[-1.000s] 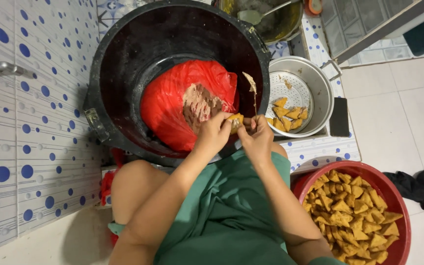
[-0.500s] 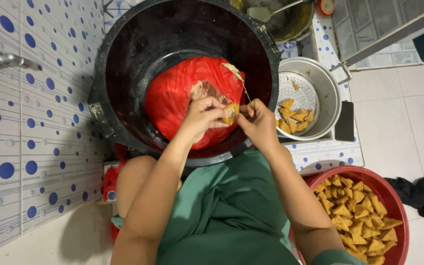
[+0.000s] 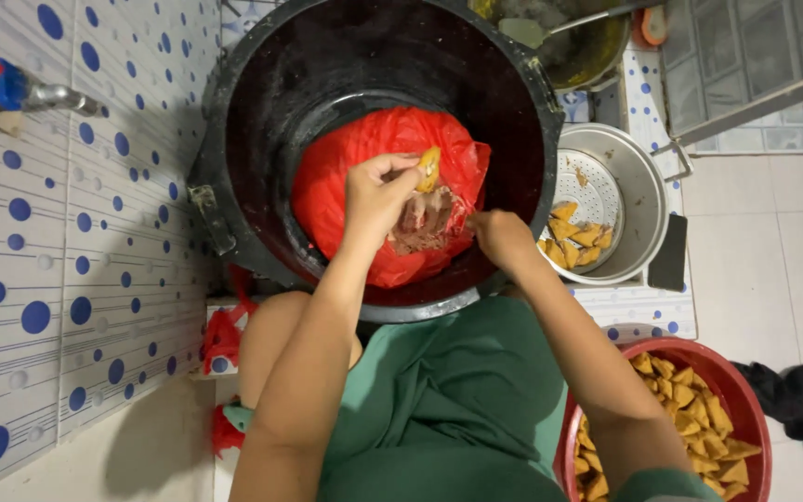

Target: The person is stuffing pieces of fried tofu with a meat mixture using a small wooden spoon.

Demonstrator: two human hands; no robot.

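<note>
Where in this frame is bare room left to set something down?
Bare room: black basin bottom above the red plastic bag, and the far half of the perforated metal strainer. Crowded: the bag's mouth, where left hand and right hand work; the full red tub.

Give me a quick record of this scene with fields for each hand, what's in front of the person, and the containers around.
left hand: pinches a small yellow folded pastry piece over the red plastic bag
right hand: at the bag's opening, by the brownish filling
front: large black basin holding the bag
right side: metal strainer pot with a few triangular pastries
lower right: red bowl full of triangular pastries
left: blue-dotted tiled wall, tap
</note>
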